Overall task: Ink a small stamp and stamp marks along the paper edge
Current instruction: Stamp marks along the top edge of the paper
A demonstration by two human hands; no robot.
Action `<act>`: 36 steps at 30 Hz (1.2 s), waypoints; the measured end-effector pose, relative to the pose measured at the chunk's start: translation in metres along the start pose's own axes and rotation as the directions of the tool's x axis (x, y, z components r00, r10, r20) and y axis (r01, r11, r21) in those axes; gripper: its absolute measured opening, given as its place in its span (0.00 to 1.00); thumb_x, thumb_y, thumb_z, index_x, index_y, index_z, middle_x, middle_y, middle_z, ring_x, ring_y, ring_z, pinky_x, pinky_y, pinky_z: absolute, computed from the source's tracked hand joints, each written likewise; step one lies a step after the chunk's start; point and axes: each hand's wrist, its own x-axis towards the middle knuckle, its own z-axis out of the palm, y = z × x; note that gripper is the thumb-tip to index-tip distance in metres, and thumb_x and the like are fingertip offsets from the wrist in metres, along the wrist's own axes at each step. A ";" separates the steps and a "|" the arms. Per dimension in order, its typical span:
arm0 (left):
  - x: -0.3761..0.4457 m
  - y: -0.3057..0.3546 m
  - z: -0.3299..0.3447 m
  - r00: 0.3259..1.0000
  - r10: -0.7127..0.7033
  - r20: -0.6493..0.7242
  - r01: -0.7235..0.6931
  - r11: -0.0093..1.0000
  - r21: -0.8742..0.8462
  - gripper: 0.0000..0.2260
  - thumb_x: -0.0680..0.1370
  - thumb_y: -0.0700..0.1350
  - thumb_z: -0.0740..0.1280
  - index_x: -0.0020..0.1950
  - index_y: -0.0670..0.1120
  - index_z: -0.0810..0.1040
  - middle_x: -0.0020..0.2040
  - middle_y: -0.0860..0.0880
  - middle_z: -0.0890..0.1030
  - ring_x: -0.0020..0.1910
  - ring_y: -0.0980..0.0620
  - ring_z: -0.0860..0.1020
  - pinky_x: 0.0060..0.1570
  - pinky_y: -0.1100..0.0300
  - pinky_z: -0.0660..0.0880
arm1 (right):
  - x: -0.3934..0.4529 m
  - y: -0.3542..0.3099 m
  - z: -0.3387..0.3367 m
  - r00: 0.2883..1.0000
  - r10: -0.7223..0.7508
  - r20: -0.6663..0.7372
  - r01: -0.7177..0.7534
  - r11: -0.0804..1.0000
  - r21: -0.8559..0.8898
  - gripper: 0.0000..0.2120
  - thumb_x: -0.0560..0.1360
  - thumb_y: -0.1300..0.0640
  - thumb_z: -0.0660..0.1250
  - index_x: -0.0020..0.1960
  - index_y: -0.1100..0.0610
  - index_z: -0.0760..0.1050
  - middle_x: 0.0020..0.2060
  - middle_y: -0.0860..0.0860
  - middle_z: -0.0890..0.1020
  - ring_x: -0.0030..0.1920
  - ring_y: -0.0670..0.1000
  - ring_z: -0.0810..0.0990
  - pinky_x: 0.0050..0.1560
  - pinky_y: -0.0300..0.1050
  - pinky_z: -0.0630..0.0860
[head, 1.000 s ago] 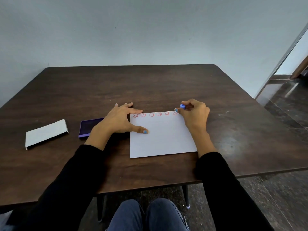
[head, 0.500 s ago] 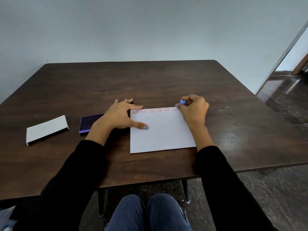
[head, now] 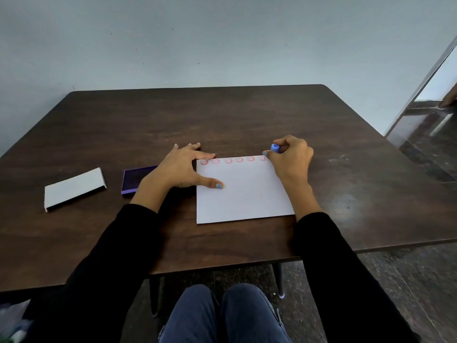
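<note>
On the dark table, a white lid and purple ink pad lie left. The left hand, fingers spread, pins the white paper, as before. Six red smiley marks line its far edge. The right hand still pinches the small blue stamp at the paper's far right corner.
</note>
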 end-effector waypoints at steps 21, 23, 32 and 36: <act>-0.011 0.001 -0.008 0.994 0.033 -0.102 -0.036 0.999 -0.024 0.34 0.64 0.64 0.71 0.67 0.55 0.70 0.76 0.47 0.60 0.76 0.47 0.54 0.73 0.41 0.37 | 0.001 0.004 -0.013 0.868 0.320 -0.380 -0.089 0.853 0.515 0.14 0.68 0.53 0.75 0.49 0.59 0.78 0.38 0.49 0.81 0.36 0.43 0.79 0.37 0.22 0.72; -0.021 -0.004 -0.019 0.983 0.000 -0.183 -0.027 0.989 -0.142 0.26 0.61 0.61 0.75 0.57 0.55 0.78 0.74 0.48 0.65 0.76 0.48 0.56 0.74 0.41 0.39 | 0.001 0.005 -0.013 0.866 0.326 -0.379 -0.085 0.844 0.529 0.13 0.68 0.53 0.75 0.48 0.58 0.78 0.39 0.50 0.82 0.38 0.44 0.80 0.37 0.23 0.73; -0.051 -0.031 -0.027 0.997 -0.022 -0.078 0.012 0.992 -0.127 0.21 0.56 0.57 0.79 0.47 0.61 0.78 0.74 0.49 0.64 0.77 0.48 0.49 0.72 0.40 0.34 | 0.001 0.006 -0.011 0.860 0.336 -0.384 -0.073 0.826 0.559 0.12 0.69 0.52 0.74 0.47 0.57 0.77 0.38 0.50 0.83 0.37 0.43 0.80 0.38 0.26 0.74; -0.047 -0.029 -0.026 0.995 -0.050 -0.084 0.040 0.993 -0.115 0.15 0.61 0.55 0.78 0.45 0.60 0.79 0.75 0.49 0.62 0.77 0.47 0.48 0.70 0.38 0.33 | 0.001 0.007 -0.012 0.866 0.329 -0.377 -0.063 0.819 0.571 0.12 0.70 0.54 0.74 0.48 0.59 0.77 0.38 0.51 0.83 0.35 0.41 0.80 0.35 0.22 0.72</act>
